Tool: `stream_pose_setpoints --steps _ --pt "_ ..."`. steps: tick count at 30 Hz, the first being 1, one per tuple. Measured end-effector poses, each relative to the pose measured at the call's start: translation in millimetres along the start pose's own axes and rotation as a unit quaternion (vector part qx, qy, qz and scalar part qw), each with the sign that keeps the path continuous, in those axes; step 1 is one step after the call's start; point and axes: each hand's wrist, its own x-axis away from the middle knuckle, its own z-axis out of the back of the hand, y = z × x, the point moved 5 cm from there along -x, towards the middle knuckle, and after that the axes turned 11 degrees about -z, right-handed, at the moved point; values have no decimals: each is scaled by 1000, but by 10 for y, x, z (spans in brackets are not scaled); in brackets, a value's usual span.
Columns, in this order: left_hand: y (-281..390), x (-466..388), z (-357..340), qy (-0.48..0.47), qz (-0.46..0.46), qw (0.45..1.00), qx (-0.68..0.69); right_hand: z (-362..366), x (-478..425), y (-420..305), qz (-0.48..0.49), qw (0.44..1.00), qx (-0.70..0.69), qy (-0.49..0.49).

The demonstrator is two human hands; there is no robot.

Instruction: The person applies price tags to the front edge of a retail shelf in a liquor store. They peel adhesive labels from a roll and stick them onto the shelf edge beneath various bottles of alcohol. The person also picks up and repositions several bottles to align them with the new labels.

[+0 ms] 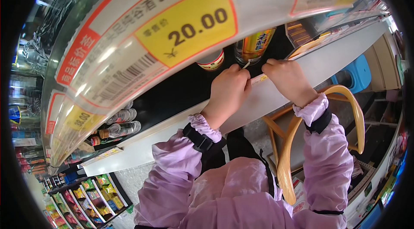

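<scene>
My left hand (230, 91) is curled at the front edge of a black shelf (174, 90), and a small pale strip (246, 65) sticks out from between its fingers. Close on its right, my right hand (286, 78) is bent with its fingertips at the same edge; whether it holds anything is hidden. Between the hands a price label (259, 78) lies along the shelf's edge. Just behind them stand a bottle with a yellow label (255, 46) and a container with a red and white label (212, 60).
A shelf edge with large price tags (194, 22) crosses close above my hands. Clear bottles (121, 128) lie at left in view. A wooden chair (284, 164) stands by my right arm, a blue plastic stool (357, 73) beyond it. Snack packets fill a rack (89, 200) at lower left.
</scene>
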Motion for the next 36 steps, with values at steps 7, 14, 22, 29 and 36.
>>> stream_pose_setpoints --steps 7,14,22,29,36 --pt "-15 21 -3 7 14 999 29 -41 21 -2 -4 1000 7 -3" --pt "74 179 333 87 -19 991 96 287 53 -87 -60 989 -130 32" --pt "35 726 844 -26 118 834 538 724 -69 -583 -81 877 -472 -35" --pt "131 1125 1161 -61 130 830 538 767 -83 -1203 -34 805 -571 -157" --pt "64 1463 1309 -35 137 819 556 528 -118 -1464 -47 758 -614 -217"
